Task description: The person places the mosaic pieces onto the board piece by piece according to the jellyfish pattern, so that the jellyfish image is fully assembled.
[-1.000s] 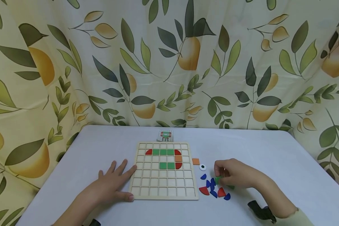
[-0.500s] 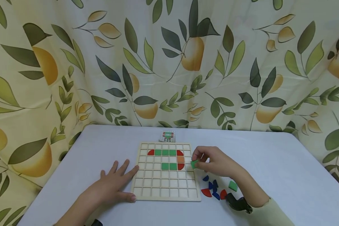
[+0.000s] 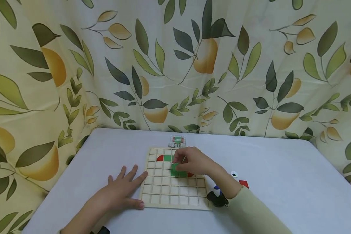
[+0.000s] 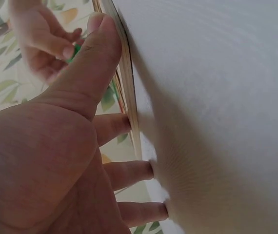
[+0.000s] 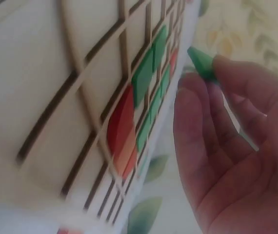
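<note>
A square wooden grid board [image 3: 161,190] lies on the white table with coloured tiles in its upper cells. My left hand [image 3: 121,187] is spread at the board's left side, thumb and index finger against the edge; the left wrist view shows that thumb [image 4: 92,63] along the wooden rim. Over the board's upper middle, my right hand [image 3: 191,161] pinches a green square tile [image 5: 202,63] between thumb and fingers, raised above the grid in the right wrist view. Below it in the head view are seated green tiles [image 3: 182,174]. The right hand covers part of the upper rows.
Behind the board lies a small picture card [image 3: 177,141]. To the right, partly hidden by the right forearm, are a round black-and-white eye piece [image 3: 234,174], a red piece [image 3: 243,184] and a blue piece [image 3: 216,187]. A leaf-and-fruit patterned curtain [image 3: 175,65] hangs behind the table.
My right hand has picked up the green tile from the loose pieces on the right and carried it left over the board. The left hand stays at the board's edge.
</note>
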Demonstrator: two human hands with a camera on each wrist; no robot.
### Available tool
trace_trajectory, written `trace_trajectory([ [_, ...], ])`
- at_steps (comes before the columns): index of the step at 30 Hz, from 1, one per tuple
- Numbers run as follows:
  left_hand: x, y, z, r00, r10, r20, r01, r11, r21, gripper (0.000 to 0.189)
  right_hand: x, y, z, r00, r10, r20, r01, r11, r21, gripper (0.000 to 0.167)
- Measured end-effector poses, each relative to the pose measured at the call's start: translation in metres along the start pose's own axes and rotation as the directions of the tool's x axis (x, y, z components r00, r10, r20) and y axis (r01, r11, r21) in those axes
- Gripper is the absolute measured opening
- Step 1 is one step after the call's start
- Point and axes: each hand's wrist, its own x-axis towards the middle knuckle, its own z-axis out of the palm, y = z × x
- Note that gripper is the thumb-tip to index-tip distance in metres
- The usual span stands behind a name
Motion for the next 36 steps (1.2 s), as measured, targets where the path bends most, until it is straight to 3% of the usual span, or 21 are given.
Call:
trace_trajectory([
  [4,0.001,0.001,0.001,1.0,-0.005,0.003,0.005,1.0,0.005,0.101,0.012,-0.006,0.01,1.0,-0.002,0.02,0.003,1.0,-0.023,0.013],
  [10,0.001,0.0,0.0,1.0,0.014,-0.013,-0.014,1.0,0.016,0.1,0.024,-0.012,0.019,0.998,0.043,0.047,-0.036,0.99,-0.139,0.014],
  [24,0.001,0.001,-0.003,1.0,-0.004,-0.012,0.004,0.999,0.042,0.1,0.026,-0.02,0.022,0.99,0.095,0.103,-0.063,0.959,-0.277,0.009],
  [28,0.0,0.001,-0.002,1.0,-0.012,-0.004,0.012,1.0,0.023,0.101,0.013,-0.018,0.016,0.996,0.062,0.071,-0.042,0.965,-0.258,0.011],
  [32,-0.001,0.002,-0.001,1.0,-0.024,0.001,0.024,1.0,0.019,0.1,-0.014,-0.004,-0.002,1.0,0.015,0.021,-0.012,0.988,-0.154,0.016],
  [36,-0.001,0.003,0.0,1.0,-0.018,-0.001,0.018,1.0,0.018,0.101,-0.049,0.016,-0.028,0.998,0.059,-0.03,-0.061,0.997,-0.055,0.016],
])
